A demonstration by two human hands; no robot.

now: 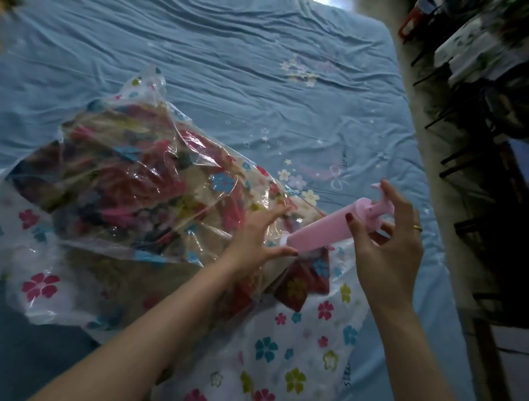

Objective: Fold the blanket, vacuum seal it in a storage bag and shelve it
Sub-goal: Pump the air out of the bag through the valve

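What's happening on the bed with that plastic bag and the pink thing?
A person is vacuum-sealing a colourful blanket inside a clear flower-printed storage bag that lies on a blue bedsheet. The right hand grips a pink hand pump whose tip meets the bag, while the left hand lies spread on the plastic beside it. The bag looks puffy and wrinkled, so air remains to be drawn out.

Wide bed in wrinkled light-blue cotton sheet [229,57], star and flower print, fills most of view. Right of bed: pale strip of floor [412,94], then dark metal-framed furniture [472,143], blurred. Beyond bed's far edge: bright daylight patch [332,3]. Room dim.
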